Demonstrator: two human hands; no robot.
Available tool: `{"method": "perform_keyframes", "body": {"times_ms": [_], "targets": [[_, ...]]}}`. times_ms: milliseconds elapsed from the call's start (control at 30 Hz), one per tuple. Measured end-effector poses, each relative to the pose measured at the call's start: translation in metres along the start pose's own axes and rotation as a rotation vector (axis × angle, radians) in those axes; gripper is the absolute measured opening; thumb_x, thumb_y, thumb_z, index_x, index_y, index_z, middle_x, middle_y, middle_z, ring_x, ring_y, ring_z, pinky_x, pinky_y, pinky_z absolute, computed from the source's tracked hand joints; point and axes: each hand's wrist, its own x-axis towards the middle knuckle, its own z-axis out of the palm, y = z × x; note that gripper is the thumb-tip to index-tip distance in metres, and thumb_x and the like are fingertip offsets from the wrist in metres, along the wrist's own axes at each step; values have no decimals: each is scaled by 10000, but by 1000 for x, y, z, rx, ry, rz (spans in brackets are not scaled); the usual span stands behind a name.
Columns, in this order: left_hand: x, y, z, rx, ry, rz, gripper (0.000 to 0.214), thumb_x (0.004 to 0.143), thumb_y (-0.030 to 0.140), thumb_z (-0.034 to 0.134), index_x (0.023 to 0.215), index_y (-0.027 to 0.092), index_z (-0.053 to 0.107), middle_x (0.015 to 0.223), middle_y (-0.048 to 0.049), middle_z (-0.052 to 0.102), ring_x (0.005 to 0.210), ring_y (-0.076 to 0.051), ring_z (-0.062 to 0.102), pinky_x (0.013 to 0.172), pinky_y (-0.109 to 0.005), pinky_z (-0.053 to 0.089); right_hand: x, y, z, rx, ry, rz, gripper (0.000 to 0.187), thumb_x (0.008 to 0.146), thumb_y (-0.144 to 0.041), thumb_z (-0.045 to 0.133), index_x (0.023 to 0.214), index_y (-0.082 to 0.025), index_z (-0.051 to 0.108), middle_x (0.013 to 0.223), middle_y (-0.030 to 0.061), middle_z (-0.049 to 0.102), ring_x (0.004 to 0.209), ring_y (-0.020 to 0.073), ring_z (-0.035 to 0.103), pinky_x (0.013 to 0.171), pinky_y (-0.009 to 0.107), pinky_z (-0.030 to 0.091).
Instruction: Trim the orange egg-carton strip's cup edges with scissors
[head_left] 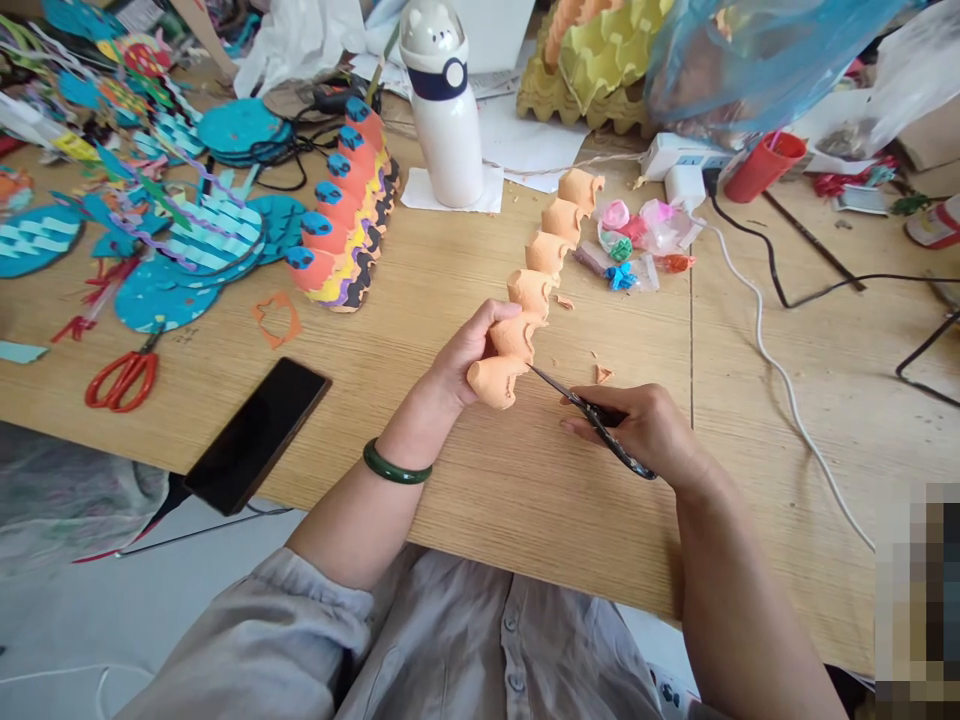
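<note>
My left hand (466, 352) is closed around the near part of an orange egg-carton strip (531, 290), a row of several joined cups with uneven edges. It slants away from me above the wooden table. In my right hand (645, 425) is a pair of dark-handled scissors (592, 415), with the blade tips touching the strip's right edge near the last two cups. How far the blades are parted I cannot tell. Small orange scraps (603, 374) lie beside the strip. A painted egg-carton strip (349, 215) in orange, yellow, purple and black stands to the left.
A black phone (259, 432) and red-handled scissors (124, 378) lie at the left near the table edge. Blue paper crafts (217, 235) crowd the far left. A white bottle (448, 130) stands at the back. Clay packets (637, 235), a red cup (765, 165) and a white cable (761, 320) are at the right.
</note>
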Motion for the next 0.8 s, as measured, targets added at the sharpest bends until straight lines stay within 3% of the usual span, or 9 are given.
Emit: {"method": "perform_keyframes", "body": {"times_ms": [100, 233, 333, 400, 533, 600, 800], "targets": [[0, 2, 1, -149, -118, -130, 314, 736, 460, 722, 876, 190, 646, 707, -17, 588, 505, -96, 480, 408, -215, 370, 0, -1, 3, -13, 60, -52, 489, 908, -604, 655, 1026, -160, 821, 577, -18, 571, 524, 105, 434, 557, 238, 383], [-3, 3, 2, -286, -205, -212, 296, 781, 407, 677, 981, 191, 649, 778, -37, 614, 530, -103, 508, 439, -226, 416, 2, 0, 8, -161, 229, -179, 500, 926, -607, 638, 1086, -169, 818, 637, 35, 683, 544, 136, 563, 573, 254, 420], [-4, 4, 4, -338, -225, -224, 312, 784, 389, 660, 1022, 188, 654, 782, -40, 621, 518, -98, 485, 404, -218, 374, 4, 1, 10, -312, 311, -221, 449, 948, -578, 631, 1086, -194, 818, 653, 48, 712, 574, 151, 620, 573, 257, 412], [-4, 5, 5, -333, -175, -211, 278, 799, 384, 635, 985, 179, 654, 776, -40, 629, 500, -88, 469, 380, -209, 342, 4, 1, 11, -407, 348, -207, 430, 958, -567, 624, 1086, -205, 818, 657, 47, 723, 577, 149, 630, 555, 259, 379], [-1, 2, 6, -265, 59, 8, 121, 813, 310, 596, 832, 192, 618, 705, 4, 607, 547, -92, 528, 492, -212, 467, 3, 4, 13, -482, 364, -124, 433, 961, -579, 606, 1076, -220, 820, 671, 44, 744, 579, 150, 648, 536, 266, 325], [-1, -2, 6, -185, 117, 152, 118, 793, 308, 633, 778, 198, 594, 679, 23, 567, 572, -95, 527, 536, -219, 481, 3, 5, 13, -475, 378, -38, 454, 954, -601, 593, 1062, -225, 824, 664, 49, 744, 567, 158, 650, 539, 267, 321], [-5, -9, 11, 37, 15, 356, 212, 762, 321, 667, 935, 199, 671, 818, 8, 618, 702, -127, 560, 603, -253, 459, 5, 1, 4, -417, 245, 278, 485, 882, -667, 603, 1017, -256, 823, 668, 60, 733, 611, 219, 654, 567, 289, 345]]}}
